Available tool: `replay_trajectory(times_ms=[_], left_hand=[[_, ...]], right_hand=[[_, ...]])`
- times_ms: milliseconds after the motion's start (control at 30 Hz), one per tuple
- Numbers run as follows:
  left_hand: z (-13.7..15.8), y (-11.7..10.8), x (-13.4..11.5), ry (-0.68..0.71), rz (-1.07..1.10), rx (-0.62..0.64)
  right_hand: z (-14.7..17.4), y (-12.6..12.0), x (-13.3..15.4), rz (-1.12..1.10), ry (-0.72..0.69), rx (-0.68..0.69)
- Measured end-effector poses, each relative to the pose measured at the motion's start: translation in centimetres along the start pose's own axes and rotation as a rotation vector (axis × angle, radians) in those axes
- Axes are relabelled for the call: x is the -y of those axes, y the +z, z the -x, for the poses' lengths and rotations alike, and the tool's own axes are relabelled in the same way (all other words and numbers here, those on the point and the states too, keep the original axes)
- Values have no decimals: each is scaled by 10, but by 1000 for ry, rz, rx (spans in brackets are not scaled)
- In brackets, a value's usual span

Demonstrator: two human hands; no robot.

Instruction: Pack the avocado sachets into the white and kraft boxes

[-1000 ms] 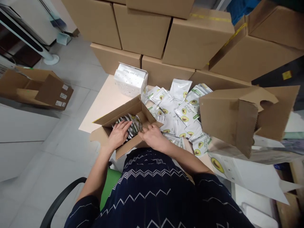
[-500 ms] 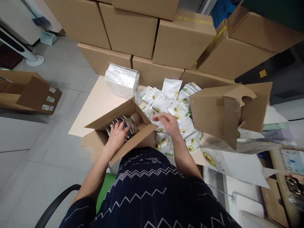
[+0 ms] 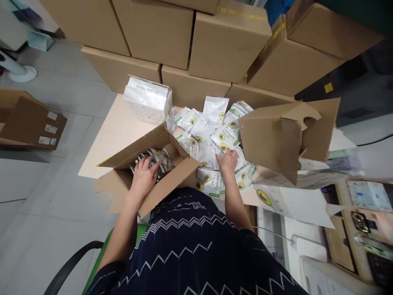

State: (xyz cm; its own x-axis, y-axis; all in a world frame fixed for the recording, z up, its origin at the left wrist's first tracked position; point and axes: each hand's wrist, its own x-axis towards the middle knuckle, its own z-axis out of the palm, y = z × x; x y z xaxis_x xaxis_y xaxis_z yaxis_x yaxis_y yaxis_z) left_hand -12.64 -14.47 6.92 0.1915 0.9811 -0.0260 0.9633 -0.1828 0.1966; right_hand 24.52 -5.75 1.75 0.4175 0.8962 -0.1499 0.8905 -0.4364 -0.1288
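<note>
Inside the open cardboard box [image 3: 184, 174] in front of me, my left hand [image 3: 144, 175] lies on dark-looking pouches [image 3: 162, 159], fingers spread and touching their top edges. Whether it grips any of them I cannot see. To the right, a loose pile of white pouches [image 3: 201, 130] printed with avocados covers the table. My right hand [image 3: 227, 162] is down on this pile near its front, thumb and fingers apart, touching the pouches under it. One pouch [image 3: 209, 181] with "Su·per Meal" lettering lies just left of my right wrist.
A white "Su·per Meal" carton [image 3: 147, 100] stands behind the box on the pale table [image 3: 101, 139]. Stacked cardboard boxes [image 3: 153, 32] wall off the back. An opened cardboard box [image 3: 267, 135] stands at the right, and another [image 3: 33, 119] sits at far left.
My right hand has come down from above the pile onto the pouches. My left hand stays in the box. The whole view has shifted slightly.
</note>
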Motion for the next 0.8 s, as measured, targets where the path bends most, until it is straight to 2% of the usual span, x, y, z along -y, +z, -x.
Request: replay_trajectory(times_ms=[67, 167, 267, 400, 467, 567, 633, 733, 800], left_hand=[[0, 2, 1, 14, -1, -21], [-1, 4, 2, 27, 2, -43], [-1, 4, 1, 17, 5, -44], [-1, 5, 1, 10, 13, -43], [-1, 6, 1, 13, 19, -53], [-1, 8, 3, 15, 20, -70], [0, 10, 4, 20, 21, -77], [0, 10, 4, 23, 33, -86], [1, 10, 4, 19, 43, -88]], right_hand=[[-17, 0, -6, 22, 27, -5], [-44, 2, -20, 94, 78, 94], [-58, 5, -28, 119, -17, 185], [-62, 4, -31, -22, -118, 320], [-64, 1, -32, -179, -126, 288], [-71, -4, -32, -418, 23, 117], [-75, -6, -32, -491, 143, 36], [-79, -7, -33, -539, 272, 5], [-78, -5, -34, -591, 356, 47]])
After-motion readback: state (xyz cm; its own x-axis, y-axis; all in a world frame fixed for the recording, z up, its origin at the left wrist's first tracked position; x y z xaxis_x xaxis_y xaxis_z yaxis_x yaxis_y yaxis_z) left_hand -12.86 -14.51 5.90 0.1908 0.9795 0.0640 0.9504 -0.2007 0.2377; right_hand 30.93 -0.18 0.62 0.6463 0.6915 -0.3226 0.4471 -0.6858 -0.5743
